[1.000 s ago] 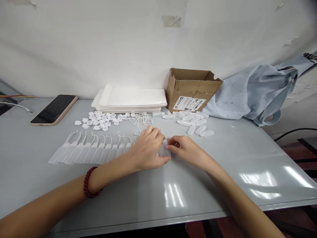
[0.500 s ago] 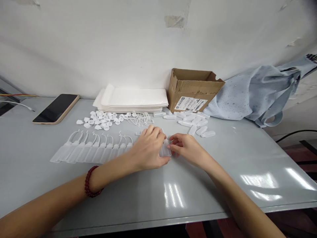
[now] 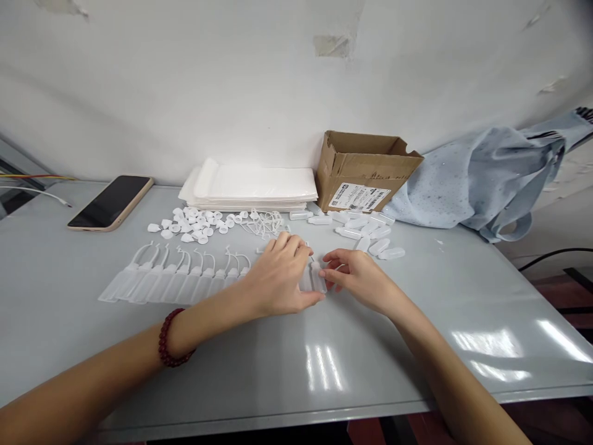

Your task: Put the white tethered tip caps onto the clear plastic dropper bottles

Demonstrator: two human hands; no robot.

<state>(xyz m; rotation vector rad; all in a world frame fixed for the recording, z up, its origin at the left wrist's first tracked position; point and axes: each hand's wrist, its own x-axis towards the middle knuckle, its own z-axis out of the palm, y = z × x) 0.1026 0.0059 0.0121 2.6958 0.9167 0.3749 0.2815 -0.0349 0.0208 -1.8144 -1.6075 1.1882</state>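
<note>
My left hand lies curled over a small clear plastic bottle on the grey table, thumb and fingers closed round it. My right hand meets it from the right, fingertips pinched at the bottle's neck. Left of my hands a row of assembled bottles with looped caps lies flat. A red bead bracelet sits on my left wrist.
Loose white caps and thin tethers lie behind the row. Empty bottles are scattered by an open cardboard box. A stack of white bags, a phone and a blue cloth bag stand along the wall.
Both hands stayed on the small bottle. My right fingers shifted slightly at its neck, and the view drifted a little.
</note>
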